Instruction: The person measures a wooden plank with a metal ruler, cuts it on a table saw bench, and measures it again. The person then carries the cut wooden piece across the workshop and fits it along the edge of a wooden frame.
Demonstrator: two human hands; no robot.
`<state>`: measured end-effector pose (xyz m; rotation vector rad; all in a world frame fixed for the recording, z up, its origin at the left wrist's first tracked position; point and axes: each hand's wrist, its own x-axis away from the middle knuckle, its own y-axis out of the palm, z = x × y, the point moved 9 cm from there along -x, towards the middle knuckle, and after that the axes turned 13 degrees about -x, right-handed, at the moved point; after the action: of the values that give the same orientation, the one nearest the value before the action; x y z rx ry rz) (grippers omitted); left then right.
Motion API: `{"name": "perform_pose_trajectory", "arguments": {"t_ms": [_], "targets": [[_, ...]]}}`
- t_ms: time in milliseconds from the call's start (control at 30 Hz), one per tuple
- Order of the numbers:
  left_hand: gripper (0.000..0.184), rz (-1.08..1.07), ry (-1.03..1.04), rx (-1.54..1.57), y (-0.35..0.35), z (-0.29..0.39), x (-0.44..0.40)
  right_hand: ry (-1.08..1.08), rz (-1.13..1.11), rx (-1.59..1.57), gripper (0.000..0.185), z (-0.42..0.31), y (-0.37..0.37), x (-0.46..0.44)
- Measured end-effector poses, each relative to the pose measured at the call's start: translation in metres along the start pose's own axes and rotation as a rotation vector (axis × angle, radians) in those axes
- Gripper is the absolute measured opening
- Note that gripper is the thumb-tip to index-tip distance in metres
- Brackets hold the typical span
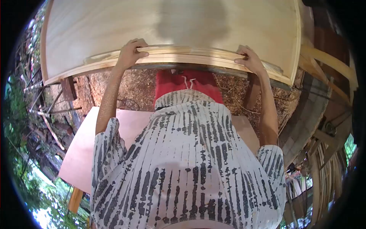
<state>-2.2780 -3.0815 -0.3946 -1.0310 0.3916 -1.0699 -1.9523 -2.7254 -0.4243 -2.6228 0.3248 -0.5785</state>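
Observation:
A large pale plywood panel (99, 28) with thin wooden edging lies before me. Along its near side runs a long narrow wooden strip (187, 50), just inside the light edging (183, 59). My left hand (130, 54) is closed around the strip left of the middle, thumb toward me and fingers over the far side. Right of the middle, my right hand (249, 59) grips the same strip in a similar way. Parts of the fingers of both hands are hidden behind the wood, and I cannot tell whether the strip touches the panel.
Dark wooden supports (68, 88) stand under the panel's near side. Sawdust and shavings (133, 86) cover the ground. Behind my body is a pinkish flat board (82, 152). Lumber (326, 168) is piled at right, with branches (51, 129) and greenery at left.

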Motion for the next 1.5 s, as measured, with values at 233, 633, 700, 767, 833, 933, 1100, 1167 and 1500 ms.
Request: {"name": "perform_pose_trajectory", "arguments": {"t_ms": [233, 633, 700, 767, 833, 933, 1100, 1167, 1500], "targets": [[0.035, 0.035, -0.029, -0.081, -0.007, -0.013, 0.035, 0.04, -0.08, 0.013, 0.044, -0.013, 0.022, 0.013], [0.043, 0.155, -0.041, -0.257, 0.01, -0.025, 0.095, -0.184, 0.066, 0.281, 0.049, -0.049, 0.086, 0.059], [0.047, 0.191, 0.08, -0.183, -0.001, -0.002, 0.097, -0.103, 0.037, 0.319, 0.048, -0.059, 0.089, 0.061], [0.05, 0.158, 0.046, -0.269, -0.002, 0.003, 0.094, -0.083, 0.079, 0.352, 0.046, -0.071, 0.086, 0.056], [0.052, 0.124, 0.008, -0.347, -0.001, 0.0, 0.089, -0.057, 0.112, 0.39, 0.044, -0.076, 0.079, 0.06], [0.054, 0.208, -0.01, -0.184, -0.008, 0.0, 0.085, -0.133, 0.174, 0.28, 0.044, -0.084, 0.065, 0.058], [0.055, 0.257, 0.026, -0.551, -0.019, 0.036, 0.082, -0.302, 0.361, 0.399, 0.038, -0.106, 0.047, 0.047], [0.053, 0.24, -0.013, -0.422, -0.004, 0.016, 0.08, -0.228, 0.255, 0.288, 0.036, -0.078, 0.055, 0.032], [0.046, 0.12, -0.189, -0.331, 0.012, -0.021, 0.08, -0.09, -0.005, 0.021, 0.032, -0.055, 0.072, 0.034]]}}
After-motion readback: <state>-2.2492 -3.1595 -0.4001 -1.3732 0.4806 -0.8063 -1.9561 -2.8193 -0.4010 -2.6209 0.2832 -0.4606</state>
